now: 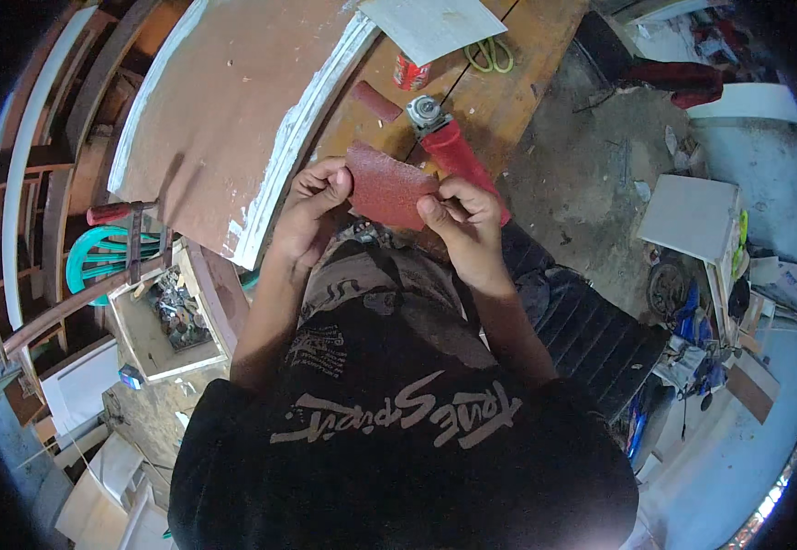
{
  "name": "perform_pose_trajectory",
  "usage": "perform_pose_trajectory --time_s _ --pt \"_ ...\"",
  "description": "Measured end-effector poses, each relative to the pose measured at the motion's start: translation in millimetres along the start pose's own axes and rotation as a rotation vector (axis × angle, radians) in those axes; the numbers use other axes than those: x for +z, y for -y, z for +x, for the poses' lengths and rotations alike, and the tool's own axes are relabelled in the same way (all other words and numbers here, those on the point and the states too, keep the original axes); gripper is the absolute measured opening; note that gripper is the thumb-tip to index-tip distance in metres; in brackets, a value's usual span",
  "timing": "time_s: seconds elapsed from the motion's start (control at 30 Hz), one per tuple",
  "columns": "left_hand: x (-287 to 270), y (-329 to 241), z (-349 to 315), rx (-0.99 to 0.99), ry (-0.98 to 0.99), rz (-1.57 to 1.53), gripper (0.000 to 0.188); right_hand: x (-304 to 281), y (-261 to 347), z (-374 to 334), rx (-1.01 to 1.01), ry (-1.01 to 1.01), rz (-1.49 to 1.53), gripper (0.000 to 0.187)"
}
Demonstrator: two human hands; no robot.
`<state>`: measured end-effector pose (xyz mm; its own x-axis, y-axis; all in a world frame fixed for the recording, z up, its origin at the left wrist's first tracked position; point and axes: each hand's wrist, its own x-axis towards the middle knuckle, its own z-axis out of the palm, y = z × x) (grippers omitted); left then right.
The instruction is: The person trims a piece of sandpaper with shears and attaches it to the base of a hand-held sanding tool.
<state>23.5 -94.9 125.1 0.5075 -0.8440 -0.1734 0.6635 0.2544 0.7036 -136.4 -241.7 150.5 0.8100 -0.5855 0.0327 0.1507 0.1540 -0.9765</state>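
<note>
A reddish-brown piece of sandpaper is stretched between my hands in front of my chest. My left hand pinches its left edge, thumb on the near face. At the opposite edge, my right hand grips it between thumb and fingers. Just beyond lies a red angle grinder on the wooden table, its metal head pointing away from me. Another curled piece of sandpaper rests beside the grinder's head. To the left is a large brown panel with a white-smeared edge.
A red can, a white sheet and a yellow-green cord loop are at the table's far side. On my left stand a wooden box of small metal pieces, a teal hose coil and a red-handled clamp. A black ridged seat is at right.
</note>
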Motion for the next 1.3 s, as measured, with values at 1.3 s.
perform_pose_trajectory --time_s 1.3 --pt "93.6 -75.2 -20.5 1.171 0.500 0.701 0.007 19.4 98.3 -18.7 -1.106 -0.049 -0.566 0.027"
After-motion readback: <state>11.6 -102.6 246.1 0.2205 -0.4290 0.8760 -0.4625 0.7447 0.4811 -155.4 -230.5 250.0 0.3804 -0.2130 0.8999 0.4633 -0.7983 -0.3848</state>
